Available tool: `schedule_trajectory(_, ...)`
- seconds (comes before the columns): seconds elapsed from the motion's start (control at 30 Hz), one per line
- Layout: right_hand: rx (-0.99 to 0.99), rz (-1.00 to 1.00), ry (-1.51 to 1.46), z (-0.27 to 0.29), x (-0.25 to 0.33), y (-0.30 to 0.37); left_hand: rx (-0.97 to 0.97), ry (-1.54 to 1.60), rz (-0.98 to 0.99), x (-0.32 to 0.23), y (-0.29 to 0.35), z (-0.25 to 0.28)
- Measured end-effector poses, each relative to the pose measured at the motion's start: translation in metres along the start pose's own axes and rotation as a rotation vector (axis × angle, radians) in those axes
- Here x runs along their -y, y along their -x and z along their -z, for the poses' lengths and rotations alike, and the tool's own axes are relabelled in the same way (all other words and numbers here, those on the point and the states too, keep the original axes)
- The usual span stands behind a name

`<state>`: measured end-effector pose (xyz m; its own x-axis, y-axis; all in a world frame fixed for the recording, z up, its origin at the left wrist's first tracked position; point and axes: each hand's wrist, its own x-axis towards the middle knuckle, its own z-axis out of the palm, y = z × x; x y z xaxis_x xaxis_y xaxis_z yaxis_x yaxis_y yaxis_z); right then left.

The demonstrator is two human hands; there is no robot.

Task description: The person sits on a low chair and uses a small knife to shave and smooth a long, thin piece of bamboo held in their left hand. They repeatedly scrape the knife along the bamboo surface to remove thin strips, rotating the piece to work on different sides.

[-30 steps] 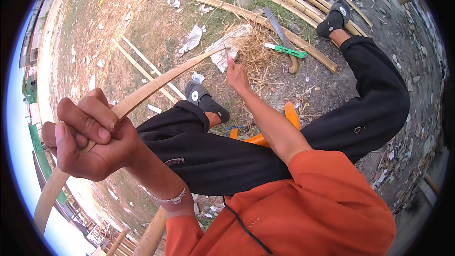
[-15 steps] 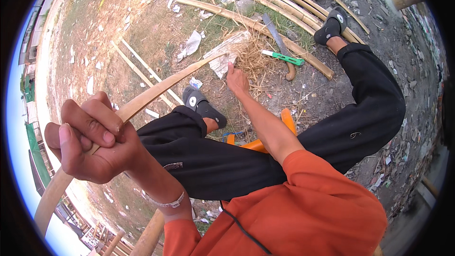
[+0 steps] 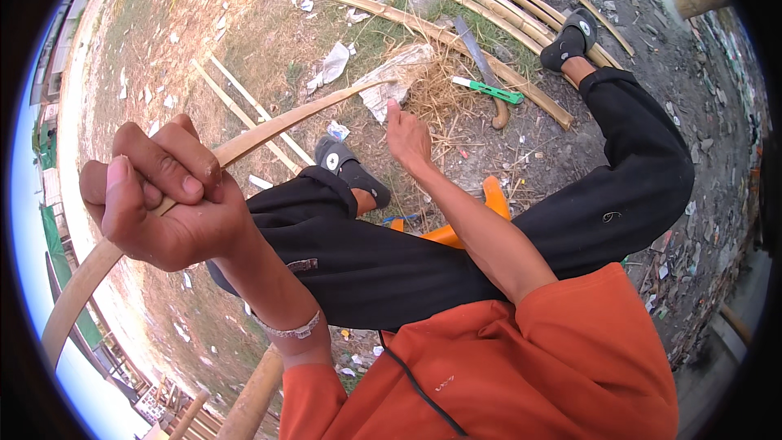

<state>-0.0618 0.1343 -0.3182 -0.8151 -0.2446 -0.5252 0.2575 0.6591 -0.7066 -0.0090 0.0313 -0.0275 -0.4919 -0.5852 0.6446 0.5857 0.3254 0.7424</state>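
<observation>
My left hand is closed round a long, pale bamboo strip, raised at the left. The strip bends down past my wrist at one end; its narrow far tip stretches out over the ground between my feet. Just below that tip is my right hand, thumb pointing up and fingers curled in; whatever they hold, if anything, is hidden. Beyond it, a green-handled cutter lies across a saw with a curved wooden handle, beside a heap of straw-like shavings.
A split bamboo length and several bamboo poles lie ahead, reaching my right foot. Two thin strips lie near my left foot. Orange plastic shows between my legs. Litter, including a crumpled white sheet, covers the ground.
My left hand has risen slightly with the bamboo strip. My right hand has shifted a little, and the strip's tip now stands farther from its thumb.
</observation>
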Motion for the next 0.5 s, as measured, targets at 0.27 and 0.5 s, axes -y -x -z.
schedule_trajectory(0.27, -0.099, 0.274, -0.218, 0.013, 0.049, 0.055, -0.221, -0.228, -0.18, -0.003, 0.004, -0.029)
schedule_trajectory(0.5, -0.05, 0.197, -0.124, 0.009, 0.043, 0.036, -0.238, -0.148, -0.163, -0.003, 0.007, -0.03)
